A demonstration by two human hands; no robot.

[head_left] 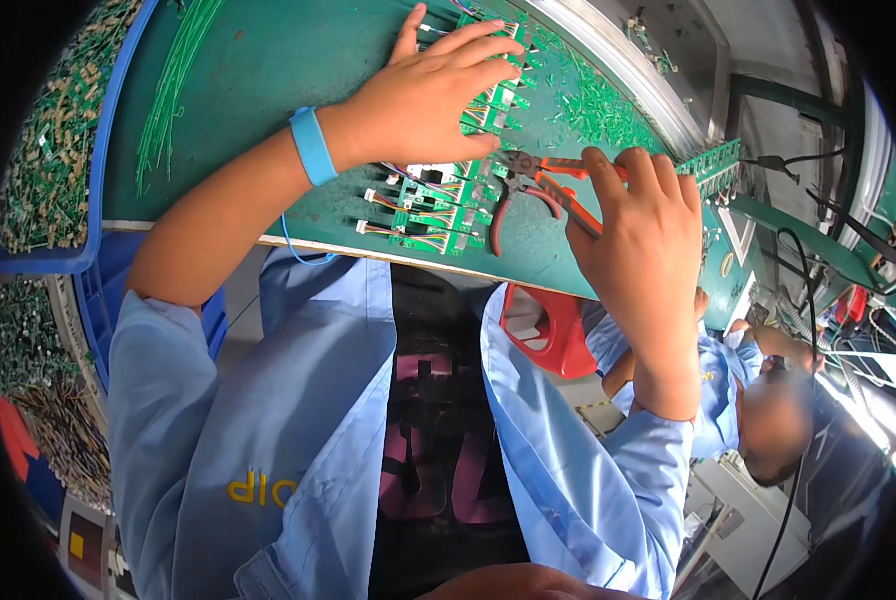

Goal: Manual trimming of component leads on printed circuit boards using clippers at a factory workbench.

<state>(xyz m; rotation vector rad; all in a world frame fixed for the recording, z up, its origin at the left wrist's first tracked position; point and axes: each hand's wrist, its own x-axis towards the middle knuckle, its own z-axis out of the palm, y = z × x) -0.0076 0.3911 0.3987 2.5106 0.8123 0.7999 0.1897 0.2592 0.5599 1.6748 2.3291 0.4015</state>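
My left hand [418, 105] lies across a row of green circuit boards [458, 215], its fingers spread and pressing on their upper part. Small connectors with coloured wires [418, 235] stick out from the boards' left side. Orange-handled cutting pliers [580, 212] are gripped in my right hand [643, 225]. Their jaws point left, at the right edge of the boards near my left thumb. A second pair of pliers with red handles [498, 228] rests on the green bench top beside the boards, partly under the held pair.
Green offcuts [603, 105] are scattered at the far right of the bench. Long green strips [178, 80] lie at the left, beside a blue bin [103, 200] full of small boards. A co-worker in blue [718, 390] sits at the right near a red stool [548, 330].
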